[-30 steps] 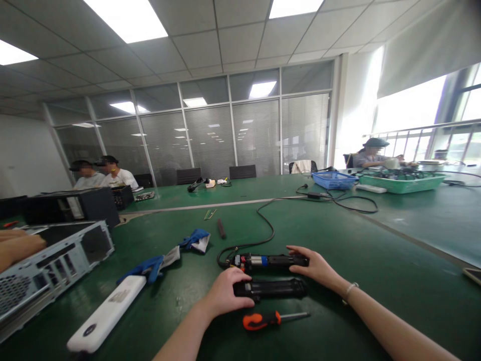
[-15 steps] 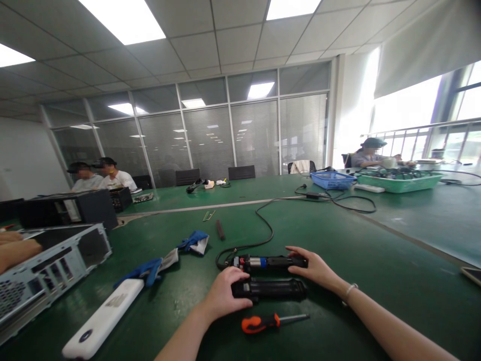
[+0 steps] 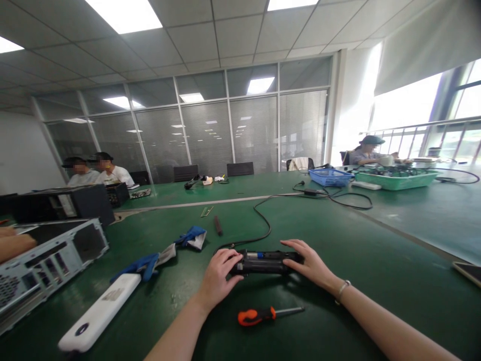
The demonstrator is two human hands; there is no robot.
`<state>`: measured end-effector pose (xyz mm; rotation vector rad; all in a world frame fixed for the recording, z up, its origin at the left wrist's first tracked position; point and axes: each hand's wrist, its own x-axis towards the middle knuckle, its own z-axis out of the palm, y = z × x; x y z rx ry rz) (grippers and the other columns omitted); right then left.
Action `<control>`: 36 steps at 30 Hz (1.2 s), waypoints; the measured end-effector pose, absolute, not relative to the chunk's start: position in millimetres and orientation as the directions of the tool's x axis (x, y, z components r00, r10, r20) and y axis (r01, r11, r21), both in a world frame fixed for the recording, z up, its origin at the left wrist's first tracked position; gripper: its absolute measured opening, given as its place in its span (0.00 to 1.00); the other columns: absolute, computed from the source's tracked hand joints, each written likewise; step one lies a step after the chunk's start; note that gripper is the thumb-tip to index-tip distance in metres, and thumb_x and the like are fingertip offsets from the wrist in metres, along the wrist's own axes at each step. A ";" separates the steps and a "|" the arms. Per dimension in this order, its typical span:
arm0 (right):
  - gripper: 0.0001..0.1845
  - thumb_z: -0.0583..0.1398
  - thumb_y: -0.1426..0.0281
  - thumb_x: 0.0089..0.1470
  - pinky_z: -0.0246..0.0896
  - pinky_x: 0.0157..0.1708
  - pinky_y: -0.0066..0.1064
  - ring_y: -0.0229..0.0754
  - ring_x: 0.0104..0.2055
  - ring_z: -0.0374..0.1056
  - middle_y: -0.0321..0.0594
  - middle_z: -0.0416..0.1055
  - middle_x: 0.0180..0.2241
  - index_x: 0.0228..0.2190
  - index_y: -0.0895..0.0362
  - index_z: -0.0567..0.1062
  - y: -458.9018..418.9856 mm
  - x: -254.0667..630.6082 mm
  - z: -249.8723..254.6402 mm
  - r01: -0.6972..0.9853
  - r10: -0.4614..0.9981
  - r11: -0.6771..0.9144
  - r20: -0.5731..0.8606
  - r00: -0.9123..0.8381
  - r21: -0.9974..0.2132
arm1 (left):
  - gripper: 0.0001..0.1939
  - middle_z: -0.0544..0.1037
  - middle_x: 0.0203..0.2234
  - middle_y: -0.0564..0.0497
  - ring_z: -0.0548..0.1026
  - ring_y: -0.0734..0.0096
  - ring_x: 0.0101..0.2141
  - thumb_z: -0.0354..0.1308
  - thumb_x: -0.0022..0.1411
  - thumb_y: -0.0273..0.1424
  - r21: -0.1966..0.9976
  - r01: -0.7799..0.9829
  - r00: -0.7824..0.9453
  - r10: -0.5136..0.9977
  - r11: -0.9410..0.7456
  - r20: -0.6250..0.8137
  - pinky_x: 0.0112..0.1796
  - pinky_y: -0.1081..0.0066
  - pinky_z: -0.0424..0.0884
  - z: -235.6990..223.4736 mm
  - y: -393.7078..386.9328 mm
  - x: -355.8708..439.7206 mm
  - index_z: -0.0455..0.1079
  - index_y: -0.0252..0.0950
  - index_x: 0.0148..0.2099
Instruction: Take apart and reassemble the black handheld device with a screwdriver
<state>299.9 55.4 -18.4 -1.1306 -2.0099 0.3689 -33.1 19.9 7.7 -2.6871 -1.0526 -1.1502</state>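
Note:
A black housing half (image 3: 259,266), long and rounded, lies against the near side of an opened corded tool (image 3: 255,254). Silver and blue inner parts show between them. My left hand (image 3: 220,275) is closed around the left end, fingers over the top and thumb on the near side. At the right end, my right hand (image 3: 310,263) has its thumb on the housing half and its fingers over the far side of the tool. Nearer to me lies a screwdriver (image 3: 257,316) with an orange and black handle, its shaft pointing right.
To the left are a white oblong device (image 3: 101,313), blue and grey gloves (image 3: 150,263) and a metal computer case (image 3: 56,265) with another person's hand (image 3: 17,245). A black cable (image 3: 268,225) runs to the back. Blue (image 3: 330,178) and green baskets (image 3: 398,180) stand back right.
The black housing half has moved away from me, up against the opened tool. My right thumb has come onto it, and my left hand has moved slightly forward with it.

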 end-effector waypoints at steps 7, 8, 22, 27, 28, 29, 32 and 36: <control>0.27 0.64 0.56 0.51 0.59 0.53 0.46 0.52 0.52 0.64 0.44 0.69 0.49 0.53 0.49 0.70 49.6 289.3 -14.2 0.650 0.694 0.679 0.586 -0.418 -0.341 | 0.25 0.72 0.51 0.46 0.66 0.56 0.53 0.65 0.58 0.29 0.248 0.623 0.419 0.583 -0.742 0.696 0.54 0.52 0.67 0.0 30.0 -27.1 0.66 0.41 0.58; 0.26 0.63 0.58 0.53 0.60 0.52 0.46 0.51 0.50 0.65 0.44 0.70 0.48 0.52 0.49 0.71 49.8 287.6 -14.6 0.651 0.686 0.682 0.600 -0.412 -0.332 | 0.25 0.72 0.51 0.46 0.66 0.56 0.53 0.64 0.59 0.29 0.254 0.628 0.406 0.589 -0.735 0.699 0.54 0.52 0.67 -1.1 31.2 -26.4 0.66 0.41 0.58; 0.22 0.59 0.56 0.55 0.62 0.48 0.43 0.50 0.46 0.67 0.44 0.72 0.46 0.49 0.52 0.73 56.0 278.0 -19.5 0.733 0.767 0.590 0.521 -0.376 -0.339 | 0.24 0.73 0.52 0.47 0.68 0.57 0.54 0.64 0.59 0.29 0.363 0.658 0.340 0.691 -0.659 0.638 0.56 0.53 0.64 -17.5 49.8 -21.0 0.67 0.41 0.57; 0.24 0.57 0.57 0.57 0.61 0.48 0.43 0.50 0.47 0.67 0.45 0.71 0.47 0.53 0.52 0.70 54.4 277.9 -20.5 0.746 0.778 0.576 0.504 -0.376 -0.334 | 0.22 0.71 0.55 0.48 0.68 0.60 0.56 0.59 0.62 0.28 0.469 0.614 0.319 0.743 -0.635 0.588 0.58 0.56 0.63 -18.2 49.8 -23.4 0.67 0.43 0.58; 0.25 0.57 0.57 0.58 0.61 0.49 0.43 0.49 0.48 0.67 0.45 0.71 0.48 0.54 0.52 0.68 54.1 278.1 -20.5 0.746 0.778 0.576 0.501 -0.378 -0.333 | 0.21 0.70 0.56 0.49 0.68 0.61 0.56 0.58 0.63 0.27 0.487 0.603 0.318 0.751 -0.631 0.579 0.58 0.57 0.63 -18.1 49.9 -24.1 0.67 0.43 0.58; 0.25 0.56 0.58 0.58 0.62 0.49 0.43 0.49 0.49 0.66 0.45 0.70 0.49 0.56 0.51 0.67 54.0 278.4 -20.5 0.746 0.779 0.578 0.497 -0.384 -0.330 | 0.20 0.70 0.56 0.49 0.68 0.62 0.56 0.56 0.63 0.26 0.503 0.594 0.318 0.757 -0.629 0.571 0.59 0.58 0.62 -17.8 49.9 -24.7 0.68 0.43 0.58; 0.24 0.55 0.58 0.60 0.62 0.49 0.43 0.49 0.49 0.66 0.43 0.69 0.51 0.56 0.47 0.67 54.3 279.7 -20.6 0.738 0.772 0.596 0.480 -0.417 -0.317 | 0.20 0.70 0.57 0.50 0.67 0.63 0.57 0.53 0.64 0.25 0.536 0.581 0.308 0.775 -0.612 0.552 0.59 0.58 0.62 -16.8 49.5 -25.8 0.68 0.43 0.57; 0.23 0.56 0.58 0.60 0.63 0.49 0.44 0.49 0.49 0.67 0.42 0.69 0.51 0.55 0.46 0.68 55.0 280.8 -21.0 0.724 0.750 0.621 0.498 -0.436 -0.300 | 0.19 0.71 0.56 0.49 0.68 0.63 0.57 0.53 0.64 0.25 0.568 0.566 0.287 0.789 -0.597 0.543 0.59 0.57 0.62 -16.1 49.0 -26.3 0.69 0.42 0.56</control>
